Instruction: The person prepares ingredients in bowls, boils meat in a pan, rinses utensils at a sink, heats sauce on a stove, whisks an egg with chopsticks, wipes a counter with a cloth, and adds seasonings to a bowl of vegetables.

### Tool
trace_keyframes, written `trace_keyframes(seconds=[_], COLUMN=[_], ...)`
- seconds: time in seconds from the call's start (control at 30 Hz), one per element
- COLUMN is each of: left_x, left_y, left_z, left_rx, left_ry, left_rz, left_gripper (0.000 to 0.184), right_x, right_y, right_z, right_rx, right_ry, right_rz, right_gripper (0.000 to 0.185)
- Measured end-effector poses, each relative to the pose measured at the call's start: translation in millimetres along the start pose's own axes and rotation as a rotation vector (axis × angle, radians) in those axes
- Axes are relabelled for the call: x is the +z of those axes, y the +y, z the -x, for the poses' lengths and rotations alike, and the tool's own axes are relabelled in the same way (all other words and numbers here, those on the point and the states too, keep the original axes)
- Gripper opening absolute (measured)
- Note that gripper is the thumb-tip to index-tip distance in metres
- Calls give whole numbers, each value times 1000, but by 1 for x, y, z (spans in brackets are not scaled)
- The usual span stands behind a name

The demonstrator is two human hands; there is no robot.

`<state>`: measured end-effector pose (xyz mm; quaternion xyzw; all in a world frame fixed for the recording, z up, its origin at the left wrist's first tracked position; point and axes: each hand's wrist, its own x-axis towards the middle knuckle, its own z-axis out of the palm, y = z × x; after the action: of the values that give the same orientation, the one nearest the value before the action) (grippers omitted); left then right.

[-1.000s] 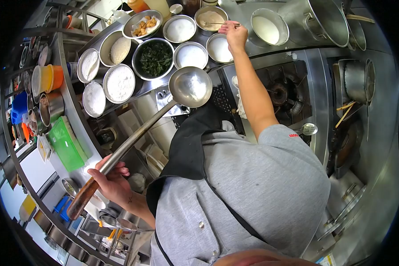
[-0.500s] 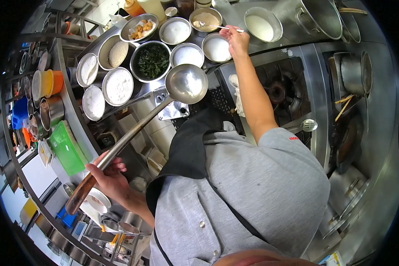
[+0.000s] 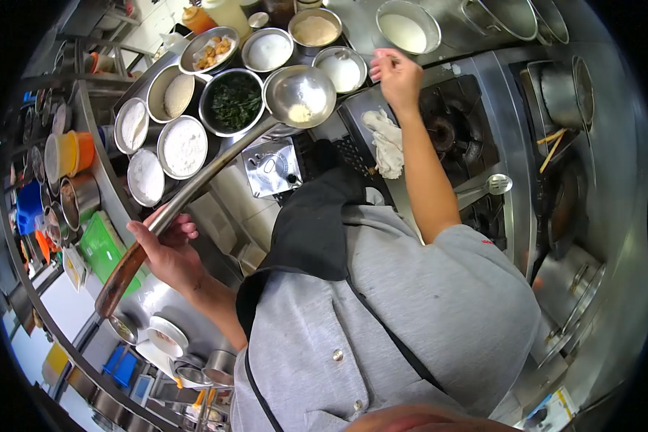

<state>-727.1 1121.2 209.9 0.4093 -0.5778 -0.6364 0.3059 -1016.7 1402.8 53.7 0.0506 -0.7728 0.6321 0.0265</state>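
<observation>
My left hand is closed around the long handle of a large metal ladle, gripping it near the wooden end. A small pale-yellow heap of powder lies in the ladle's bowl. The bowl is over the front row of containers and partly covers one of them. My right hand is beside a metal bowl of white powder, its fingers curled together; whether anything is in them is hidden. Behind that sits a bowl of beige powder.
Around the ladle stand a bowl of dark green leaves, a bowl of golden-brown pieces and several bowls of white powder. A white cloth and a gas burner are at the right. A slotted spoon lies beyond my forearm.
Pale powder has appeared in the ladle, which was empty before. My right hand has moved away from the beige-powder bowl, and the spoon it held no longer shows there.
</observation>
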Motion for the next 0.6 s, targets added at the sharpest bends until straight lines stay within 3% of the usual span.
trace_keyframes(seconds=[0.1,0.2,0.37,0.5,0.6], left_x=[-6,-19,-29,-28,-15], left_y=[2,4,5,-2,-7], left_z=[2,5,7,2,-5], left_rx=[2,13,-28,-44,-61], left_ry=[-28,-23,41,-15,-67], left_rz=[0,-33,-43,-20,22], left_gripper=[65,66,66,64,62], right_x=[11,24,15,-13,-34], right_y=[40,74,89,46,-3], right_z=[3,13,22,25,30], right_rx=[23,106,411,400,319], right_ry=[-52,-94,93,134,39], right_rz=[141,33,-509,-590,-651], right_gripper=[16,18,17,16,18])
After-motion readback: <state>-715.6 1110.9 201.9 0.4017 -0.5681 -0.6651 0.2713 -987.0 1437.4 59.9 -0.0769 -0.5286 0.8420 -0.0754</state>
